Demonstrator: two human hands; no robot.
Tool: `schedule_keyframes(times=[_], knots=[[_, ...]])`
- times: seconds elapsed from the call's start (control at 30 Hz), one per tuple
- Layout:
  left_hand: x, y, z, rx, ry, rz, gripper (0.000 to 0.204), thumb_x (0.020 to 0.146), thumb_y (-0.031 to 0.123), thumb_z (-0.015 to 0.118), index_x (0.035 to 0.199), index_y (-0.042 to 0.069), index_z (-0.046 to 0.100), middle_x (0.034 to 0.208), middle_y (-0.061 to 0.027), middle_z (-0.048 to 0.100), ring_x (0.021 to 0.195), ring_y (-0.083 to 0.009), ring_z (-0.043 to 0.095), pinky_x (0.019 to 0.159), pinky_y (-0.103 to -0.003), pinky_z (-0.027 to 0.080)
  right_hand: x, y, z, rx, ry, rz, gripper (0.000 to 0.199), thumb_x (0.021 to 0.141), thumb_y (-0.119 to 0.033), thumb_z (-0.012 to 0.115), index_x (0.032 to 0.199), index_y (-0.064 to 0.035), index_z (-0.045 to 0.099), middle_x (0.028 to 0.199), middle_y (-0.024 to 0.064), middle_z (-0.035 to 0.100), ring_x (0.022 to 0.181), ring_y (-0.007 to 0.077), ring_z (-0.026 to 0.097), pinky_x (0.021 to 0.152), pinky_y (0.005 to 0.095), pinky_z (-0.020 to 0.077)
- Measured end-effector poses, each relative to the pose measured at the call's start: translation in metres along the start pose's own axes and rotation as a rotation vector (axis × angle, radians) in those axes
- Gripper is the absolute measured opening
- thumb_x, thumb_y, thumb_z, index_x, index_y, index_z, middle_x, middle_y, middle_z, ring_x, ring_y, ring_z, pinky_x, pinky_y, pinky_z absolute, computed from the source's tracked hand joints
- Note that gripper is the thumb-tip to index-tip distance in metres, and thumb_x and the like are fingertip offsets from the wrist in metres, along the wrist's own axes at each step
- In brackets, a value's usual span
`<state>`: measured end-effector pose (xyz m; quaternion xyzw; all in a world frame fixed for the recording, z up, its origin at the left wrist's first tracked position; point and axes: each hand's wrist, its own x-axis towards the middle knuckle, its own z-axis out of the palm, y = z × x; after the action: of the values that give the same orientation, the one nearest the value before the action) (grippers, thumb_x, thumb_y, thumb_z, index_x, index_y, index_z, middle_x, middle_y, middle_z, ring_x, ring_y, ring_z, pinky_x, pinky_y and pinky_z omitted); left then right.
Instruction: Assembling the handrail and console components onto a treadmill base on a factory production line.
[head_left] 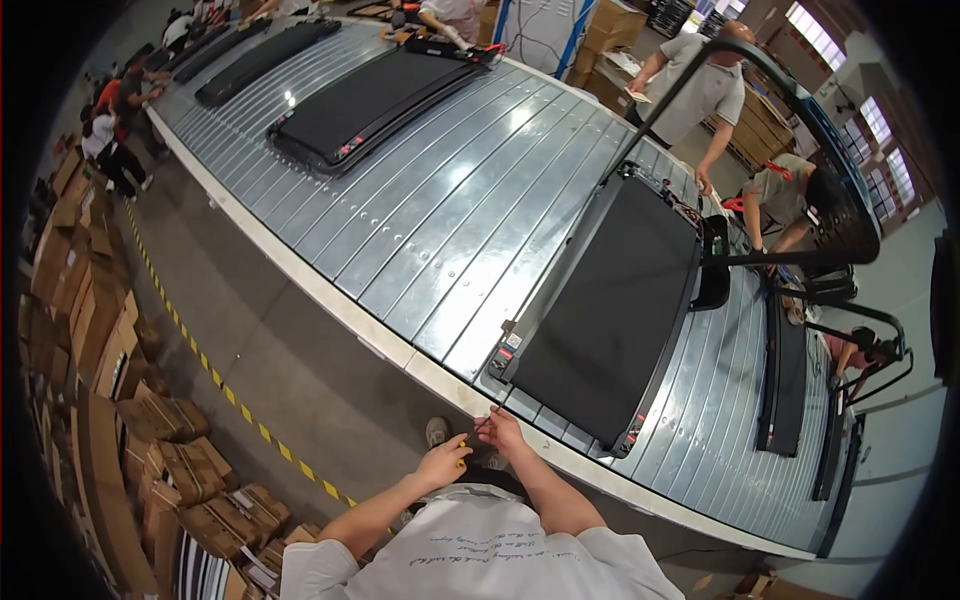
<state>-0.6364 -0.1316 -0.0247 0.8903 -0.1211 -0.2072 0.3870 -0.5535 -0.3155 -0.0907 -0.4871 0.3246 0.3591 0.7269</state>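
My left hand (441,464) is closed around a yellow-handled tool (462,450) with a thin dark shaft, perhaps a screwdriver. Close beside it, my right hand (501,433) pinches its fingers near the shaft's end; what lies between them is too small to make out. Both hands are in front of my body, at the near edge of the metal-slatted line. Just beyond them lies a treadmill (610,310) with a black belt, red-marked end caps at its near corners and a black upright frame (700,60) at its far end.
Another treadmill deck (385,100) lies farther left on the slatted line (440,230), and more stand to the right. Across the line, a person in a grey shirt (700,90) reaches toward the treadmill; another bends beside it. Cardboard boxes (180,470) pile up left, past yellow-black floor tape (235,400).
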Motion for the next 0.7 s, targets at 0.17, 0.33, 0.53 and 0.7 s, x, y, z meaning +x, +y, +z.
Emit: schedule_keyframes(times=[0.17, 0.33, 0.53, 0.7], knots=[[0.015, -0.048, -0.003, -0.048, 0.079, 0.024, 0.033, 0.076, 0.007, 0.065, 0.108, 0.010, 0.066, 0.136, -0.0168, 0.046, 0.106, -0.0345, 0.060, 0.089, -0.042, 0.050, 0.066, 0.002, 0.035, -0.015, 0.020, -0.012, 0.040, 0.100, -0.018, 0.045, 0.139, -0.0159, 0.035, 0.090, 0.0088, 0.064, 0.077, 0.0203, 0.065, 0.065, 0.0330, 0.0521], [0.034, -0.053, 0.001, -0.049, 0.190, 0.052, 0.036, 0.073, 0.001, 0.065, 0.108, 0.010, 0.065, 0.136, -0.0162, 0.045, 0.111, -0.0346, 0.057, 0.091, -0.042, 0.049, 0.073, -0.031, 0.037, -0.033, 0.004, -0.049, 0.039, 0.098, -0.015, 0.044, 0.136, -0.0151, 0.036, 0.084, 0.0069, 0.065, 0.071, 0.0184, 0.065, 0.061, 0.0306, 0.0507], [0.015, -0.065, 0.015, -0.037, 0.251, -0.005, 0.032, 0.071, 0.001, 0.063, 0.100, 0.011, 0.070, 0.132, -0.0132, 0.048, 0.108, -0.0328, 0.058, 0.089, -0.041, 0.049, 0.078, -0.010, 0.048, -0.110, 0.013, 0.009, 0.039, 0.096, -0.012, 0.049, 0.134, -0.0160, 0.042, 0.090, 0.0087, 0.068, 0.074, 0.0211, 0.066, 0.066, 0.0346, 0.0517], [0.043, -0.043, 0.015, 0.248, 0.276, -0.004, 0.025, 0.071, 0.003, 0.065, 0.093, 0.012, 0.073, 0.130, -0.0122, 0.050, 0.102, -0.0310, 0.058, 0.086, -0.039, 0.048, 0.093, -0.032, 0.028, -0.106, 0.011, -0.022, 0.032, 0.095, -0.011, 0.046, 0.128, -0.0130, 0.045, 0.087, 0.0086, 0.067, 0.073, 0.0209, 0.066, 0.064, 0.0346, 0.0505]])
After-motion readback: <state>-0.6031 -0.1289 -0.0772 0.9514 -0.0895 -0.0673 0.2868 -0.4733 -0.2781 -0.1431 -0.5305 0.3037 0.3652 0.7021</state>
